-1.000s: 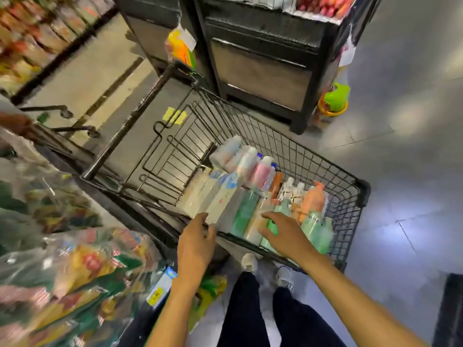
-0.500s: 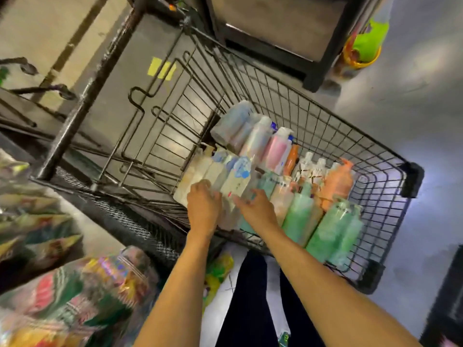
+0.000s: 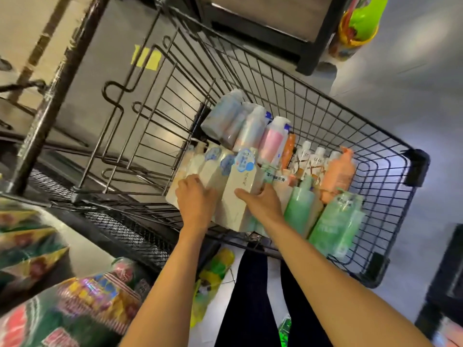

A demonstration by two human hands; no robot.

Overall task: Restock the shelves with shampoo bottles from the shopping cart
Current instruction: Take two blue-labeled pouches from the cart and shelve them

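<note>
In the head view, a black wire cart is seen from above, with shampoo bottles packed into its near right part. A cream bottle with a blue label is gripped by the right hand: the thumb is laid across its front and the fingers are wrapped round its right side. The bottle is tilted and is still inside the cart, its base near the front wall. The left hand is laid on the other cream bottles just beside it, with the fingers bent over them and hidden; whether anything is gripped cannot be told. To the right, green bottles are stood against the front wall, and an orange bottle is set behind them. A pink bottle is leaned among pale ones further back. The cart's handle is seen at the left. Blurred snack packs are seen at the lower left, and dark trousers below the cart.
</note>
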